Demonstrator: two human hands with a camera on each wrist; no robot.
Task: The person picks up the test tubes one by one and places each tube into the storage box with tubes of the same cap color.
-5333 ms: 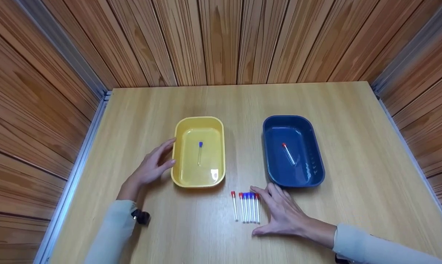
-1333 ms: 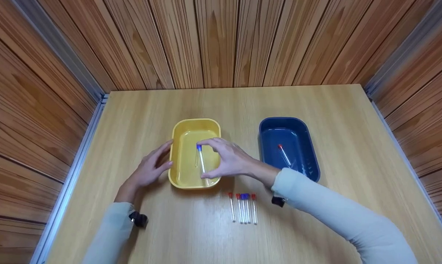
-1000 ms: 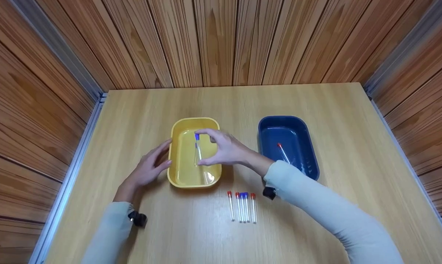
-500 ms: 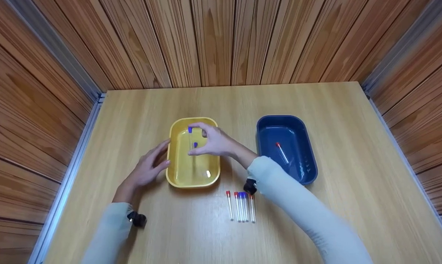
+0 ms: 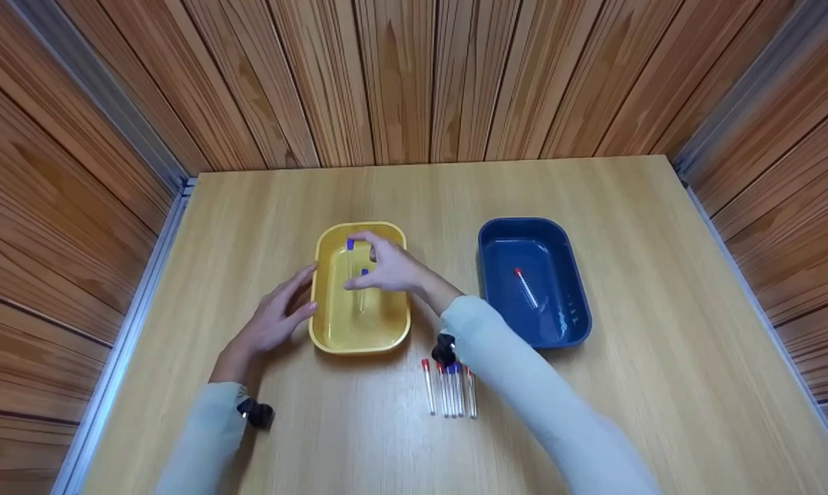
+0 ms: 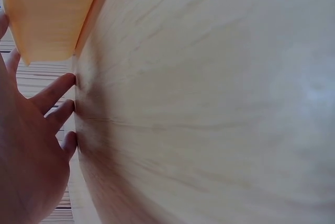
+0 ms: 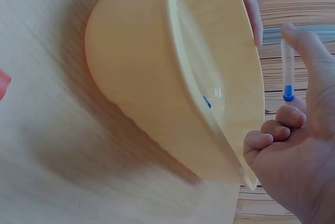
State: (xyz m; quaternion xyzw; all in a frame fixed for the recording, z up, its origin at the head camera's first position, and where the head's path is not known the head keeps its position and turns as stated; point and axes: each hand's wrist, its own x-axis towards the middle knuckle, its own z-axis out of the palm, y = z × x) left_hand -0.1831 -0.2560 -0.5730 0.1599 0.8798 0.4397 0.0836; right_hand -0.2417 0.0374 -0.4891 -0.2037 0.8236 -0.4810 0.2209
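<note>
My right hand is over the yellow tray, pinching a blue-capped test tube end to end between thumb and index finger. In the right wrist view, the thumb presses the clear end of the test tube while the other fingers curl in. Below it, another blue-capped tube lies on the tray floor. My left hand rests its fingertips against the tray's left side, fingers spread; the left wrist view shows the lower fingers touching the table.
A blue tray to the right has one red-capped tube in it. Nearer me lies a row of several red- and blue-capped tubes, partly hidden by the right wrist's camera. One red-capped tube lies slightly apart. Wooden walls surround the table.
From the row of tubes, the right hand has carried a blue-capped tube over the yellow tray. Lately it has shifted farther left and away from me. The left hand stays at the tray.
</note>
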